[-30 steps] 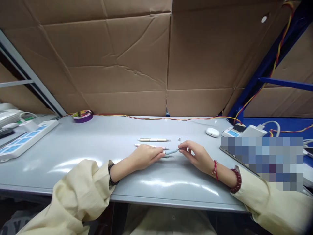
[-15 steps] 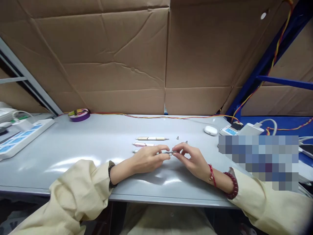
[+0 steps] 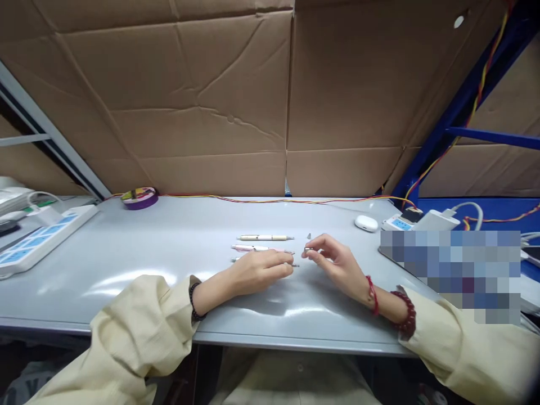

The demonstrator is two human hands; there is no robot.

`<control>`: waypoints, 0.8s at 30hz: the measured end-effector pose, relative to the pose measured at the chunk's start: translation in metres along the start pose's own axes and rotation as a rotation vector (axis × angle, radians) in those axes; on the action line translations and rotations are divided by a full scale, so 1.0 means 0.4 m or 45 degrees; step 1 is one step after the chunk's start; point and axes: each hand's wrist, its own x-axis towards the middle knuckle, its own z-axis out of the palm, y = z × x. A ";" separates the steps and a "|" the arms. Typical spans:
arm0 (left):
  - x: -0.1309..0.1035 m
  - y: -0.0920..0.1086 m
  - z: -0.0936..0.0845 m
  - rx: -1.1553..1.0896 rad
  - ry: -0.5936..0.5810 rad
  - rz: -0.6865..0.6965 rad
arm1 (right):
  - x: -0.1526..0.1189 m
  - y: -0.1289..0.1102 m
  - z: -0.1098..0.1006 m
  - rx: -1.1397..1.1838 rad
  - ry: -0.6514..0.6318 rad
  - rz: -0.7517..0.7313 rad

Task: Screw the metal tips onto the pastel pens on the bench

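Observation:
Three slim pens lie side by side on the grey table [image 3: 177, 225]. The farthest is a cream pen [image 3: 264, 238], whole in view. Just nearer is a pink and white pen [image 3: 248, 248]. My left hand [image 3: 261, 271] covers most of the nearest pen [image 3: 297, 265] and has its fingers closed on it. To the right, my right hand [image 3: 337, 263] pinches a tiny dark metal piece [image 3: 307, 249] between thumb and index finger, apart from the pen tips. A small grey cone-shaped tip [image 3: 309, 236] lies just beyond those fingers.
Purple tape roll [image 3: 139, 198] at the back left; white earphone case [image 3: 366, 224] at the back right. Power strips stand left [image 3: 50, 236] and right [image 3: 396, 223]. A twisted red and yellow wire [image 3: 253, 201] runs along the back edge, before cardboard [image 3: 202, 101].
My right hand has drawn away from my left and slightly farther back, with a small piece in its fingers. My left fingers have come closer together and lower over the nearest pen.

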 end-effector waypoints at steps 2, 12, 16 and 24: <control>-0.003 -0.005 -0.003 -0.007 0.032 -0.003 | 0.012 0.006 -0.025 -0.068 0.090 0.000; -0.006 0.000 0.000 -0.065 0.341 -0.046 | 0.010 0.048 -0.031 -0.733 -0.436 -0.145; -0.003 -0.003 0.005 -0.095 0.418 -0.030 | 0.011 0.057 -0.025 -0.749 -0.437 -0.144; 0.011 -0.001 -0.004 -0.145 0.451 -0.025 | 0.007 0.070 -0.023 -0.735 -0.409 -0.084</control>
